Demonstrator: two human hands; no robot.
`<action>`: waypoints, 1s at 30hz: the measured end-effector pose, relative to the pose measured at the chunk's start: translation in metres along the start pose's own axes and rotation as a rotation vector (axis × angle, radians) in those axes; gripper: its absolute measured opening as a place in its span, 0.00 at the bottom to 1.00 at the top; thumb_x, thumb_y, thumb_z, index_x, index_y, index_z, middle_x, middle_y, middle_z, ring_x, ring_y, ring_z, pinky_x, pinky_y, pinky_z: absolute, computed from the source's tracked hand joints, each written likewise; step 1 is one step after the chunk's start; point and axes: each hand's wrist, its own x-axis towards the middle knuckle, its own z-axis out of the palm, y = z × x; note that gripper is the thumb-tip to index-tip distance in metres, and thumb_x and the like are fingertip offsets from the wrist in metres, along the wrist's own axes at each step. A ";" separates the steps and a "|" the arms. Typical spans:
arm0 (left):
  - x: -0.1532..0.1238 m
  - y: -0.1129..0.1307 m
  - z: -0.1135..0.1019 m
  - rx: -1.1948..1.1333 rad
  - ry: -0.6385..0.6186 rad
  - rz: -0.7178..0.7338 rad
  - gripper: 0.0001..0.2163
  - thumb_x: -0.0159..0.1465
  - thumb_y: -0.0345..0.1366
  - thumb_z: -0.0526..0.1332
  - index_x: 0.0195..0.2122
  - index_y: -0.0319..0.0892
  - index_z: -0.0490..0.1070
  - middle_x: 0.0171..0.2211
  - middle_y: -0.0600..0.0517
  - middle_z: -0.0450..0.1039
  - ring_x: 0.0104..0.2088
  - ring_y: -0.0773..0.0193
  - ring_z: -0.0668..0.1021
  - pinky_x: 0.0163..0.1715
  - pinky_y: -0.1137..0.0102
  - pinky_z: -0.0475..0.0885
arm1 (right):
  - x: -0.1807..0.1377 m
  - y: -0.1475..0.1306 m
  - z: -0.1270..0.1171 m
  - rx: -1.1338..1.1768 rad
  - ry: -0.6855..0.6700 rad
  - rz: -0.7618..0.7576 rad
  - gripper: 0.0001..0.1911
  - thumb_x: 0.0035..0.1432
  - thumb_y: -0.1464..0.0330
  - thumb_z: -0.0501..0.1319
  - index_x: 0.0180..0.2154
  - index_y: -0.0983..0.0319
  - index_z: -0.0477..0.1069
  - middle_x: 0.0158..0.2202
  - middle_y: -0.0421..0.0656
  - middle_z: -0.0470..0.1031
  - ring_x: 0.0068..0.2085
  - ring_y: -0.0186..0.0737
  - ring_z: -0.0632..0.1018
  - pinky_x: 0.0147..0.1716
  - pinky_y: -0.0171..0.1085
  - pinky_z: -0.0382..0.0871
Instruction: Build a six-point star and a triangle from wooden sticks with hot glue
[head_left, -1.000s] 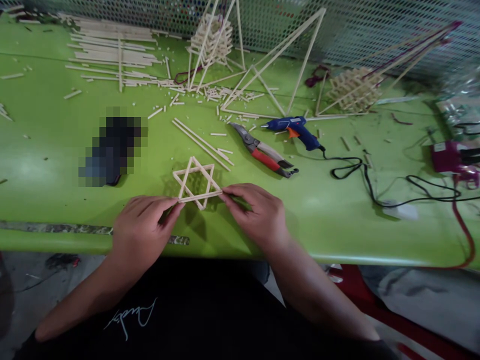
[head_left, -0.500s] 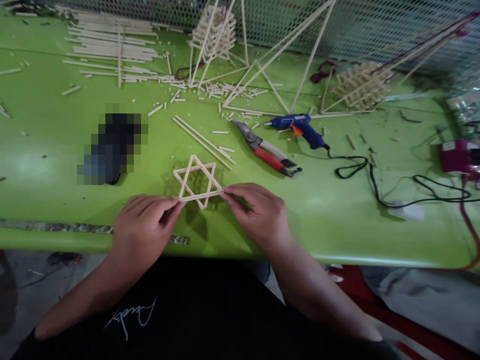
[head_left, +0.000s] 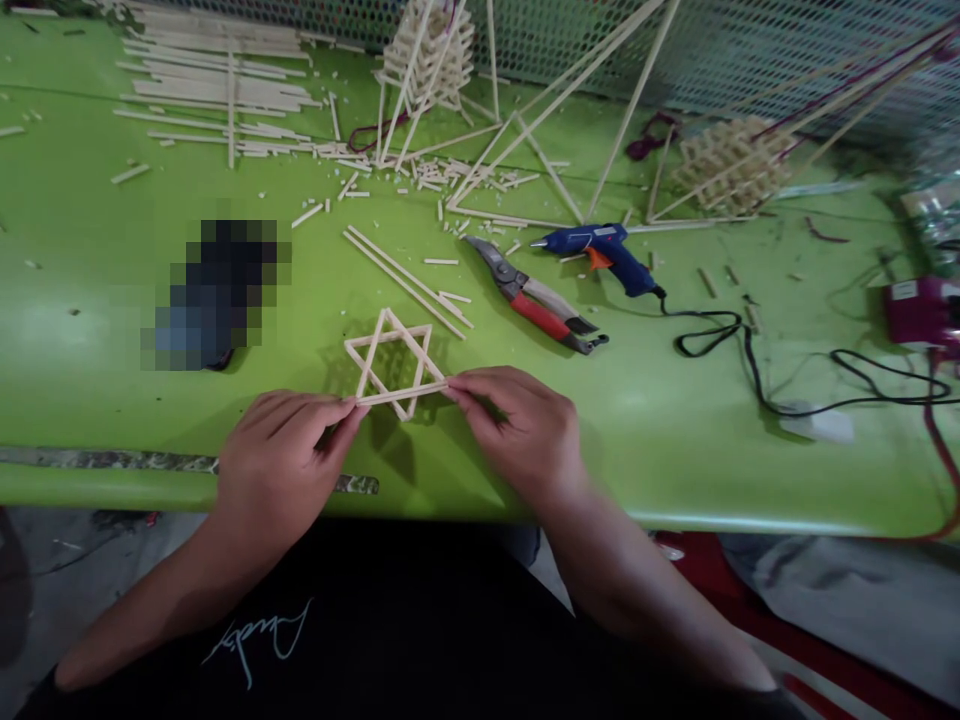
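A six-pointed star of thin wooden sticks [head_left: 379, 361] is held between my two hands, its shadow falling on the green table [head_left: 660, 430]. My left hand [head_left: 289, 450] pinches the star's near left corner between thumb and fingertips. At the near right corner, my right hand [head_left: 521, 425] pinches it the same way. Two long loose sticks [head_left: 405, 280] lie just beyond the star. To their right are pruning shears [head_left: 536, 300] with a red handle, and a blue glue gun [head_left: 600, 250] with an orange trigger.
Stick piles [head_left: 217, 85] and scattered offcuts cover the table's back left. Stacked stick structures [head_left: 427, 55] stand along the mesh panel [head_left: 570, 50]. A black cord [head_left: 742, 350] runs right. A pixelated dark object [head_left: 217, 290] lies left, and a patterned strip [head_left: 112, 459] follows the front edge.
Both hands keep their pinch on the star, which stays almost in the same place. The camera view has shifted slightly.
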 end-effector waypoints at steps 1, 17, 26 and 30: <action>0.000 0.000 0.000 -0.005 -0.004 -0.004 0.07 0.75 0.30 0.77 0.48 0.47 0.83 0.42 0.52 0.93 0.40 0.54 0.92 0.45 0.55 0.86 | 0.000 -0.001 0.000 0.002 0.000 -0.002 0.09 0.79 0.72 0.72 0.47 0.53 0.91 0.42 0.43 0.94 0.43 0.47 0.94 0.45 0.46 0.93; 0.015 0.006 -0.020 -0.119 -0.200 -0.182 0.07 0.77 0.32 0.74 0.50 0.55 0.83 0.41 0.56 0.91 0.37 0.53 0.91 0.45 0.50 0.90 | 0.008 -0.011 -0.014 -0.008 -0.087 0.029 0.19 0.71 0.80 0.76 0.53 0.50 0.89 0.43 0.39 0.94 0.42 0.47 0.95 0.46 0.46 0.95; 0.016 -0.003 -0.029 -0.194 -0.330 -0.237 0.11 0.77 0.36 0.70 0.54 0.62 0.86 0.44 0.56 0.93 0.37 0.49 0.92 0.47 0.46 0.92 | 0.014 -0.019 -0.022 -0.025 -0.203 0.119 0.20 0.74 0.79 0.74 0.56 0.47 0.85 0.43 0.38 0.94 0.40 0.46 0.94 0.43 0.46 0.94; 0.010 -0.002 -0.027 -0.163 -0.331 -0.264 0.09 0.77 0.36 0.71 0.53 0.61 0.86 0.42 0.57 0.92 0.38 0.52 0.92 0.49 0.47 0.91 | 0.014 -0.019 -0.022 -0.008 -0.221 0.112 0.19 0.75 0.79 0.73 0.55 0.49 0.83 0.43 0.40 0.94 0.40 0.45 0.93 0.44 0.44 0.94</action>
